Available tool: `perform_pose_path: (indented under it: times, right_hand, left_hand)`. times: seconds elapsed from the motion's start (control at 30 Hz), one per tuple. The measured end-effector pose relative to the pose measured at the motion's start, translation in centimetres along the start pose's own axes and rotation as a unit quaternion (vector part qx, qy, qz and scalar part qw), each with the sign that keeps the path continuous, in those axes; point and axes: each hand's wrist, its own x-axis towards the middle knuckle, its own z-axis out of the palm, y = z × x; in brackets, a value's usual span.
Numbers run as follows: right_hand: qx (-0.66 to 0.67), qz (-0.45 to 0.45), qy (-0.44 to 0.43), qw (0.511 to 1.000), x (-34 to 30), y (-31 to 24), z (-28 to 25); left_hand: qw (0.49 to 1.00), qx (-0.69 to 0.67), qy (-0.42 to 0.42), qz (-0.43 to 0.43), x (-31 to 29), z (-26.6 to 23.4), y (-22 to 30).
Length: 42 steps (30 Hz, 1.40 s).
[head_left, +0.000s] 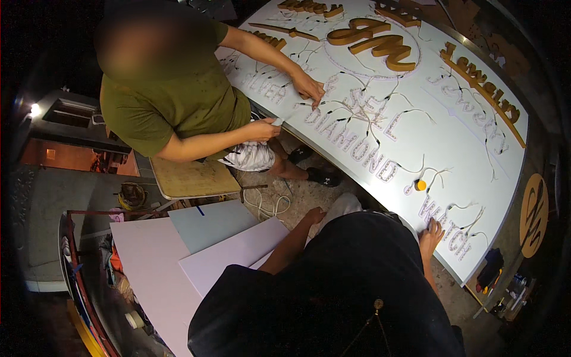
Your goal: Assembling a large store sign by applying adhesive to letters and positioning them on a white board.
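Observation:
My right hand (431,239) rests at the near right edge of a large white panel (363,159), fingers apart, touching or just beside a row of light-studded letters (445,231). Nothing shows in its grasp. Lower down, my left hand (314,215) hangs beside my leg, off the panel; its fingers are too small and turned away to read. Thin wires with black connectors (416,181) run from the letters. A small round yellow-topped object (420,185) sits on the panel beyond my right hand.
Across to the left, a co-worker in a green shirt (172,113) touches wires with one hand (308,88) and holds a small pale piece in the other (262,130). Gold letters (372,43) lie at the far side. A wooden stool (193,177) and pale sheets (232,253) stand left.

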Motion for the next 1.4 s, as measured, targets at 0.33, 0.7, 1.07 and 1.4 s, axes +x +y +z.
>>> perform_pose_path:
  times: [0.33, 0.7, 1.07, 1.4]
  right_hand:
    - [-0.021, 0.005, 0.013, 1.000, -0.4, 1.3, 1.9]
    - [-0.026, -0.005, 0.014, 1.000, 0.1, 0.6, 1.8]
    - [-0.070, 0.046, -0.025, 0.996, -0.7, -0.7, 1.0]
    - [-0.135, 0.092, -0.061, 0.985, -0.2, -2.8, -1.2]
  left_hand:
    - [0.997, -0.046, -0.058, -0.036, -1.1, -1.0, 0.7]
    - [0.992, 0.034, -0.113, -0.037, 2.4, 1.3, -2.3]
    - [0.994, -0.006, -0.056, 0.093, 1.7, -1.4, -1.4]
    - [0.997, -0.038, -0.073, 0.014, 2.4, -2.3, -8.4]
